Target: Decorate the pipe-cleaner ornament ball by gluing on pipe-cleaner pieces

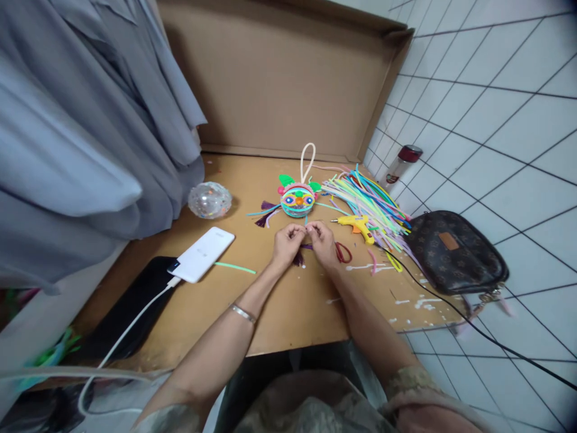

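Two hands [286, 243] meet, fingers [314, 227] pinched, their hold too small to tell; beyond them, a round, leaf-eared ornament [297, 204]; just nearer, a stringy purple tassel [298, 258]

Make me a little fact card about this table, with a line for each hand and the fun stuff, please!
Left hand: fingertips bunched, close to the other's
Right hand: fingers curled inward; anything pinched is too small to tell
Just beyond: colourful face ornament with a white loop on top
Between wrists: purple tassel
On the right: yellow glue gun, colourful strips, brown bag
On the left: clear ball, white device
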Motion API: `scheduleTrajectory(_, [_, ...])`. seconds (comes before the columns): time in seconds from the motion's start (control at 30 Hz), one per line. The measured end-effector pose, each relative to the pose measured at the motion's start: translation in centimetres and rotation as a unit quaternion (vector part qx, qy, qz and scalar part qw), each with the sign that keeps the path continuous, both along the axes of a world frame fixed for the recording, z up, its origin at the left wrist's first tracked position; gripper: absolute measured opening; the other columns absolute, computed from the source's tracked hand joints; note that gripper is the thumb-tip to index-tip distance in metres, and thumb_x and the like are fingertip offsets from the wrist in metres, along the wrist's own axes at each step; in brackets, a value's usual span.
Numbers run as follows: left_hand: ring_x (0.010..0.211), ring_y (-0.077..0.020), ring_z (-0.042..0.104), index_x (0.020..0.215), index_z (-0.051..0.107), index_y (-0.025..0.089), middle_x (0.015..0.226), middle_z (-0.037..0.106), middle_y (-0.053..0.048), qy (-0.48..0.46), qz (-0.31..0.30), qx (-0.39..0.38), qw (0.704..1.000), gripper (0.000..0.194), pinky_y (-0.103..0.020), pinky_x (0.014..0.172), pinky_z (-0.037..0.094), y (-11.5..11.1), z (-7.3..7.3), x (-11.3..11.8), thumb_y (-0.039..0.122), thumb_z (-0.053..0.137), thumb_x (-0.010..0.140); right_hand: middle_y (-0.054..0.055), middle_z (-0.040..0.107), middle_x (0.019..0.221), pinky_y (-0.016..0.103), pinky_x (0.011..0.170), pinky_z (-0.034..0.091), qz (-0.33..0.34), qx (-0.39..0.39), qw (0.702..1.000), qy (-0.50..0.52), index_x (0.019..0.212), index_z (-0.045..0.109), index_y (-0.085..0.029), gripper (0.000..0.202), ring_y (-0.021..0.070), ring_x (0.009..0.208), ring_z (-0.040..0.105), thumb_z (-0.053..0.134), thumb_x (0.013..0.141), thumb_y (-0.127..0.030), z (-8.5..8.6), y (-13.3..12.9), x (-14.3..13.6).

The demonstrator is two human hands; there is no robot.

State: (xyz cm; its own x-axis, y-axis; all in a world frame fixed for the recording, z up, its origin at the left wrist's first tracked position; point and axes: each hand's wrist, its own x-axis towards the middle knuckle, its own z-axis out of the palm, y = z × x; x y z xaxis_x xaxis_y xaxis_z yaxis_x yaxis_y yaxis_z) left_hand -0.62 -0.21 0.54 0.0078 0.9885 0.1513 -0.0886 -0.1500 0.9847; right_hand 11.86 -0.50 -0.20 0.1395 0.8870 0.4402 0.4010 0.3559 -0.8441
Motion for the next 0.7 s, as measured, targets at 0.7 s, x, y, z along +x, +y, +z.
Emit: scheduleTrajectory(0.7, [0.055, -0.0093, 0.047, 0.065, 0.059, 0.018, 0.058, 0.057, 0.004, -0.039, 0.002, -0.016, 0.999, 0.025, -0.022, 0.058, 0.041, 0.1, 0.3, 0.9, 0.038, 0.073, 0.07, 0.002, 0.065, 0.076, 0.032, 0.075, 0.046, -0.1, -0.001, 0.993, 0.069, 0.078, 0.06, -0.022, 0.026, 0.0192, 0.077, 0.057, 0.05, 0.088, -0.044, -1.3, 1.0, -0.6])
